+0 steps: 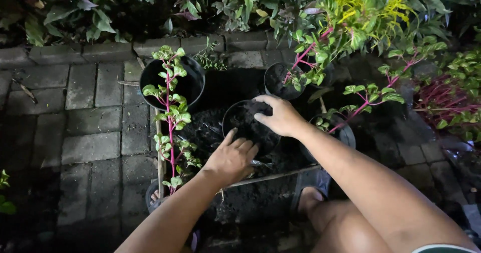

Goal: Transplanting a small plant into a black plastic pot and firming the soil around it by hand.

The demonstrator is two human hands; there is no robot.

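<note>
Here, my left hand [231, 159] rests palm-down, fingers spread, against the near wall of a black soil-filled pot [249, 125] on the dark soil pile [220, 97]. My right hand [279, 115] grips the pot's far rim, fingers curled over it. Left of the pot stands a red-stemmed plant [170, 117] beside an empty black pot [188, 82]. Grey paving bricks [90, 112] surround the area.

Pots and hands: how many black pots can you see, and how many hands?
Black pots: 4, namely the empty pot, the soil pot under both hands, a back pot and a right pot.
Hands: 2, left hand and right hand.
Total: 6
</note>
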